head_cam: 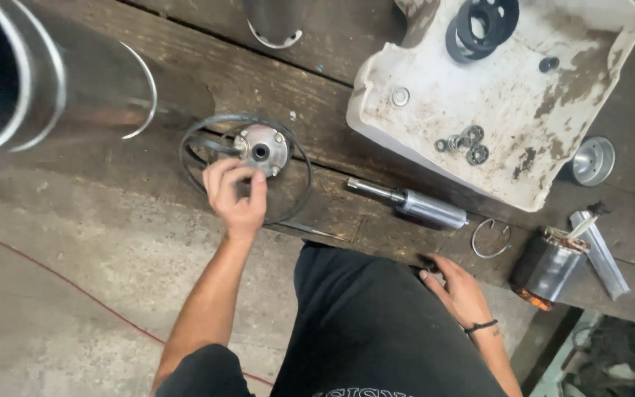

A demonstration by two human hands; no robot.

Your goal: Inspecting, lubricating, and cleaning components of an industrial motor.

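Steel tube [45,73] looming top-left, the left hand [235,192] pinches the round flanged housing [261,149] near the bench's [148,173] front edge, best kept level, while the right hand [458,290] rests open, empty.

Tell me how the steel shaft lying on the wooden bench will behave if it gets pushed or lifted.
The steel shaft is round and lies on its side on the wooden bench, so a sideways push would probably roll it. It looks like solid metal, so likely stiff and heavy for its size. Its polished surface may be slippery. Neither the left hand nor the right hand touches it.
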